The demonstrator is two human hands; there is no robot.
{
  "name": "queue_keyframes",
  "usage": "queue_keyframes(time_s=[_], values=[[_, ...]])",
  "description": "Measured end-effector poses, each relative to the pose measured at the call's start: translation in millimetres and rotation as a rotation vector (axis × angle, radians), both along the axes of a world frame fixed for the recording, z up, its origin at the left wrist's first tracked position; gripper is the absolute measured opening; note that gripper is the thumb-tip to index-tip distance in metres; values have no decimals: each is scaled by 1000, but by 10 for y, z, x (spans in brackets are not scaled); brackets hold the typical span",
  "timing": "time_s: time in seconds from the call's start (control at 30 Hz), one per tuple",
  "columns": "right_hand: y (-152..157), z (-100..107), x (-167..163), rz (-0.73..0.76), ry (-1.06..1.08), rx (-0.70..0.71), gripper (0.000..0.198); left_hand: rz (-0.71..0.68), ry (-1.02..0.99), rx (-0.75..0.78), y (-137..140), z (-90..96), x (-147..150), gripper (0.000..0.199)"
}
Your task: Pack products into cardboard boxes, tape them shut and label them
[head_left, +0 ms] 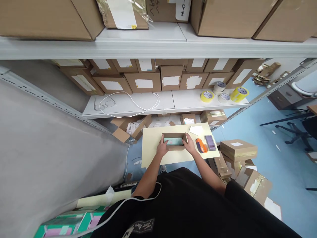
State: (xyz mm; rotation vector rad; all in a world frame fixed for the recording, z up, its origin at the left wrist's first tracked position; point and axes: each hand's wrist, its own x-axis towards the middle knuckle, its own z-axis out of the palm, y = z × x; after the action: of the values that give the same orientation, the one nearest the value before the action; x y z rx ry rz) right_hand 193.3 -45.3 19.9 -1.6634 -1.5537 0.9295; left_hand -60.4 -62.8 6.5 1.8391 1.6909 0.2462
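While your hands bracket it, the open box (174, 141) lies crosswise on the tabletop (153, 155).
Its long axis runs left to right: left hand (162, 147) presses its left end, right hand (190, 144) its right, equally near, fingers spread; the orange tape dispenser (201, 145) sits just right of the box.

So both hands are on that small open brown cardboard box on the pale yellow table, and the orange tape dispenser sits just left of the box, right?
Not quite. In the head view the orange tape dispenser lies to the right of the small open brown cardboard box, beside the right hand. The rest holds: the left hand and the right one are on the box's two ends, on the pale yellow table.
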Motion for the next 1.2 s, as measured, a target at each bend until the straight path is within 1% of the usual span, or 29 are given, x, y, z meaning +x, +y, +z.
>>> queue_keyframes(time_s=[0.07, 0.1, 0.13, 0.17, 0.27, 0.4, 0.53, 0.6, 0.7, 0.83, 0.93, 1.07, 1.2], values=[[-32, 33, 113, 36, 6, 6, 70, 38, 33, 14, -32, 22, 49, 27], [-54, 53, 183, 52, 8, 8, 69, 57, 46, 16, -67, 34, 79, 16], [-80, 74, 258, 68, 11, 8, 68, 72, 58, 14, -116, 44, 116, 13], [-109, 92, 336, 86, 15, 10, 67, 87, 64, 12, -182, 50, 160, 16], [-217, 122, 555, 145, 32, 27, 60, 157, 69, 22, -476, 41, 352, 18], [-369, 99, 746, 253, 42, 63, 56, 318, 111, 64, -1020, -26, 699, 16], [-488, 71, 759, 436, 16, 78, 59, 467, 115, 107, -1635, -38, 972, 16], [-560, 74, 684, 535, 7, 71, 59, 537, 114, 114, -1964, 11, 1043, 14], [-731, 105, 483, 679, -6, 52, 61, 620, 131, 154, -2478, 146, 1092, 13], [-1078, 181, 138, 894, -28, 48, 63, 727, 200, 260, -3131, 353, 1115, 15], [-1376, 253, -127, 1024, -13, 92, 62, 811, 238, 299, -3587, 469, 1101, 16], [-1786, 382, -473, 1177, 19, 172, 61, 924, 252, 315, -4207, 555, 1069, 17], [-2267, 519, -821, 1316, 49, 225, 60, 1052, 255, 322, -4862, 587, 1080, 19]])
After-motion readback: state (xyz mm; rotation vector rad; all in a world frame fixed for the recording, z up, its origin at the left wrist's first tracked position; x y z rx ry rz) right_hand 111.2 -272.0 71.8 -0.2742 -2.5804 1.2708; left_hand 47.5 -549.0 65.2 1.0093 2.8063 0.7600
